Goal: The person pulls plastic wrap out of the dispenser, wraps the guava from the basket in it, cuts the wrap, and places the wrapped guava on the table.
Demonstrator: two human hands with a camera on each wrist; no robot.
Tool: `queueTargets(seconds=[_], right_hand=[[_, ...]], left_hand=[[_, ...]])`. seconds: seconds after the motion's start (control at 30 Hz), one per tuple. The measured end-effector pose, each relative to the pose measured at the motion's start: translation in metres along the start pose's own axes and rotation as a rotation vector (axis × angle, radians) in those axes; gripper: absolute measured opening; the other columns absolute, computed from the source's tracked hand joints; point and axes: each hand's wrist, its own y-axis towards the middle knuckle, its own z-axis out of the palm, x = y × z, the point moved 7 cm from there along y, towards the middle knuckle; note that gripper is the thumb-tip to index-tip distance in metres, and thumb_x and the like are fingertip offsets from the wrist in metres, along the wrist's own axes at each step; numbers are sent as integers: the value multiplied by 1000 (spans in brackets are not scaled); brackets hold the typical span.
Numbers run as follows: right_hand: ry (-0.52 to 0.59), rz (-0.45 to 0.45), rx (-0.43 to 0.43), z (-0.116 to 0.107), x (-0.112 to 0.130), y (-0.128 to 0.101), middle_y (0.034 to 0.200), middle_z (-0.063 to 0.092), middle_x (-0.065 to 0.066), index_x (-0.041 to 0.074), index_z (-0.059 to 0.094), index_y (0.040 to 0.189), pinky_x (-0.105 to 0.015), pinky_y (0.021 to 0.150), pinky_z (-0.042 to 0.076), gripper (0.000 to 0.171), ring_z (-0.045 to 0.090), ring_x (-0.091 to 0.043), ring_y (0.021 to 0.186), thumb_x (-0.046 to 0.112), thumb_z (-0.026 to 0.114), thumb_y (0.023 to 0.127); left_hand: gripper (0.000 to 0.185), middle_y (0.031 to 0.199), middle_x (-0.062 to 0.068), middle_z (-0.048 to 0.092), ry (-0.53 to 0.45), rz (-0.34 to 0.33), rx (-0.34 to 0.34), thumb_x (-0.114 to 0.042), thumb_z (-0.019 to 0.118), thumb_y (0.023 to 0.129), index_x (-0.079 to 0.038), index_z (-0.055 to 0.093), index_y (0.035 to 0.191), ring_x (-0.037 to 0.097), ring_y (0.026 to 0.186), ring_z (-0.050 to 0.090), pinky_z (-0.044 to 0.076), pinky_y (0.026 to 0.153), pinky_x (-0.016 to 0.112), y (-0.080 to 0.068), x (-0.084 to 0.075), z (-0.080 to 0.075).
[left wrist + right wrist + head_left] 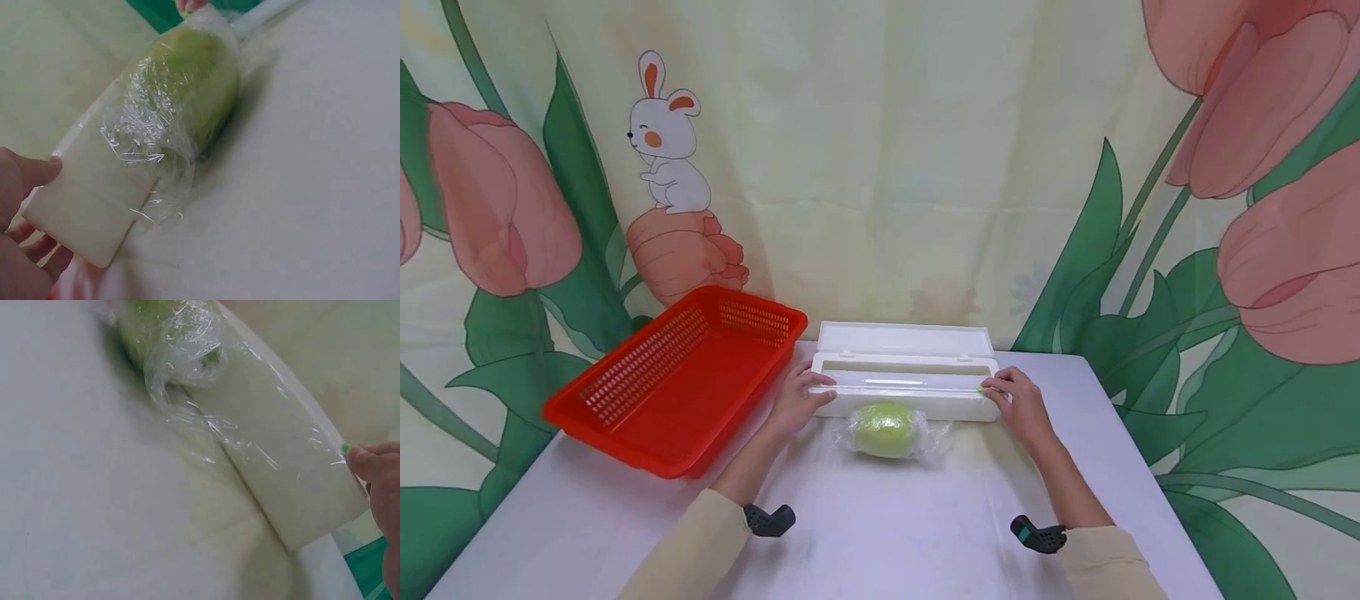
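White cling-film dispenser [904, 386] at table [880, 533] centre, lid up. Left hand [795, 404] gripping its left end, thumb on top; right hand [1019, 406] pinching green slider [981, 389] at right end. Film-wrapped green fruit [886, 429] touching dispenser front, btwn hands. Red basket [677, 387] to left.

White cling-film dispenser box [904, 385], lid open, lying crosswise; green film-wrapped fruit [886, 429] touching its near side.

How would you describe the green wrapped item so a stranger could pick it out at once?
Start at the white table, then the long white dispenser box between the hands. Right in front of it lies the green fruit, the only round green item, wrapped in crinkled clear film.
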Motion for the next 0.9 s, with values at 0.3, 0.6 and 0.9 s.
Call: queueTargets(seconds=[0.3, 0.6, 0.9], right_hand=[[-45, 73, -1, -15, -25, -9, 89, 60, -5, 8, 71, 93, -19, 62, 45, 14, 52, -15, 77, 8, 68, 79], [10, 108, -2, -3, -17, -8, 101, 59, -9, 9, 70, 96, -34, 71, 48, 21, 53, -22, 88, 15, 74, 76], [61, -24, -102, 3, 4, -5, 92, 62, -7, 7, 74, 82, -21, 71, 38, 19, 48, -18, 89, 10, 81, 65]], left_hand=[[14, 141, 7, 38, -12, 20, 7, -18, 71, 78, -15, 70, 92, 28, 133, 29, 22, 110, 54, 5, -4, 5], [19, 145, 5, 34, -75, -38, 20, -21, 70, 79, -18, 69, 97, 27, 136, 24, 27, 108, 54, 0, 5, 0], [20, 141, 1, 39, -155, -67, -46, -21, 74, 75, -18, 71, 94, 23, 135, 28, 42, 101, 43, -2, 7, -3]])
